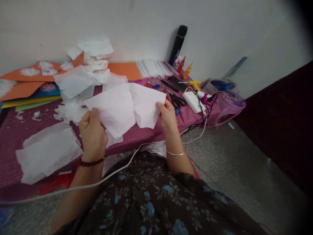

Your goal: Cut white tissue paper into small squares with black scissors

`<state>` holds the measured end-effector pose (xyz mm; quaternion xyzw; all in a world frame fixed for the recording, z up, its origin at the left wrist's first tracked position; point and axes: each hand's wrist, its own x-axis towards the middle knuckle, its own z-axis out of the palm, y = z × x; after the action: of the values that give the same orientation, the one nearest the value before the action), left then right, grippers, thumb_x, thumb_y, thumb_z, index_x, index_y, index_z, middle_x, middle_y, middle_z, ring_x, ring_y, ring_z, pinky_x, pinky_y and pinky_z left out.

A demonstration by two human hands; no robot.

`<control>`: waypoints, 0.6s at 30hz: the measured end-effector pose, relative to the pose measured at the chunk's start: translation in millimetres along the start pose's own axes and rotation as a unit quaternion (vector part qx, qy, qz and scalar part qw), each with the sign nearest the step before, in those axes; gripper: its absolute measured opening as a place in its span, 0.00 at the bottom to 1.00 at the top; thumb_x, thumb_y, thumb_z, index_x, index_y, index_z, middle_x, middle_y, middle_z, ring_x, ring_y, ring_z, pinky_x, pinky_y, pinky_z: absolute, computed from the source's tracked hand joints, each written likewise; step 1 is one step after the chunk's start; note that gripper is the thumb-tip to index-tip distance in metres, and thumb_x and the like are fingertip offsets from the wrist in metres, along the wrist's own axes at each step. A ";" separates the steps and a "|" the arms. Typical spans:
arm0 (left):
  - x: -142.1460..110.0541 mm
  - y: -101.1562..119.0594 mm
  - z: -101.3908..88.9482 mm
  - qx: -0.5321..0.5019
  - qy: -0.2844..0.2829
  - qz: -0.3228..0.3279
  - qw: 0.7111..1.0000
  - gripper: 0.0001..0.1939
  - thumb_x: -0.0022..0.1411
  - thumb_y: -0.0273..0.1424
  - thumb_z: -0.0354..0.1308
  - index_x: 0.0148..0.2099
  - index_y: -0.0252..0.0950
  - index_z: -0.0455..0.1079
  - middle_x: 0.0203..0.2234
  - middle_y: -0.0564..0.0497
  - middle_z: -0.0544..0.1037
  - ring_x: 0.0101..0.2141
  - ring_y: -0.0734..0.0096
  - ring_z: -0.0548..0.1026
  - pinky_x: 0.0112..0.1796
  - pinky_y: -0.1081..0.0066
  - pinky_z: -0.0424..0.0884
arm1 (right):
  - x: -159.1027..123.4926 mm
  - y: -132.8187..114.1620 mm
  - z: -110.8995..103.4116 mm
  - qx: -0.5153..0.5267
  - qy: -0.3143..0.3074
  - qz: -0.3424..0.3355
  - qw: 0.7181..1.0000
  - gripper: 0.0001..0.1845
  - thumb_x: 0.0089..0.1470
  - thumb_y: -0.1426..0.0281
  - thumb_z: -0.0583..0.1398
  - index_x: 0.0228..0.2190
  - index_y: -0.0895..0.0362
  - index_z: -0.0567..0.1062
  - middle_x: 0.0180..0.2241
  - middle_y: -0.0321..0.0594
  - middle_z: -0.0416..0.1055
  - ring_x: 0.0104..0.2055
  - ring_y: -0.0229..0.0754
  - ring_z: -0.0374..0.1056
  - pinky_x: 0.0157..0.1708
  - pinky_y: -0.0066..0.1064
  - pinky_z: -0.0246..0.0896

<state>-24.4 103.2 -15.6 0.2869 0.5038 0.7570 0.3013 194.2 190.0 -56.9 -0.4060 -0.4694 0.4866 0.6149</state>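
Between both hands I hold up a thin white tissue paper (114, 107), spread out above the table's front edge, with a crease or tear down its middle. My left hand (93, 130) pinches its left side between thumb and fingers. The right edge is pinched by my right hand (167, 112). Left of my left hand lies a stack of white tissue sheets (50, 151). Behind it is a crumpled, ruffled white tissue piece (70, 112). A pair of black-handled scissors (177, 99) rests just beyond my right hand.
Orange sheets with white paper puffs (29, 71) lie at the back left. White sticks (154, 68), glue bottles (187, 70), a phone (177, 84), a yellow glue gun (195, 85) and a white power bank (194, 101) sit rightward. A white cable (110, 178) crosses before me. A pink stool (228, 106) stands right.
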 end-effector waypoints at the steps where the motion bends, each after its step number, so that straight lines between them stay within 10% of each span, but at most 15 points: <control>1: 2.1 -1.2 -2.5 0.005 0.010 0.022 1.000 0.17 0.62 0.34 0.63 0.26 0.35 0.61 0.21 0.56 0.64 0.25 0.77 0.64 0.29 0.75 0.62 | -0.1 1.4 -0.6 0.000 0.006 0.006 1.000 0.14 0.47 0.60 0.63 0.37 0.51 0.76 0.38 0.39 0.78 0.37 0.43 0.72 0.38 0.36 0.68; 18: 34.0 7.8 -26.5 0.154 0.061 0.056 0.985 0.22 0.73 0.31 0.51 0.26 0.36 0.48 0.21 0.56 0.48 0.25 0.78 0.48 0.25 0.70 0.47 | 11.0 18.4 -20.3 -0.011 0.117 0.017 0.993 0.14 0.54 0.64 0.59 0.43 0.54 0.73 0.42 0.45 0.77 0.41 0.44 0.74 0.42 0.39 0.71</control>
<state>-67.5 110.5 -12.6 0.3105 0.6153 0.7020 0.1793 210.8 203.5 -77.1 -0.4750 -0.3928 0.4403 0.6529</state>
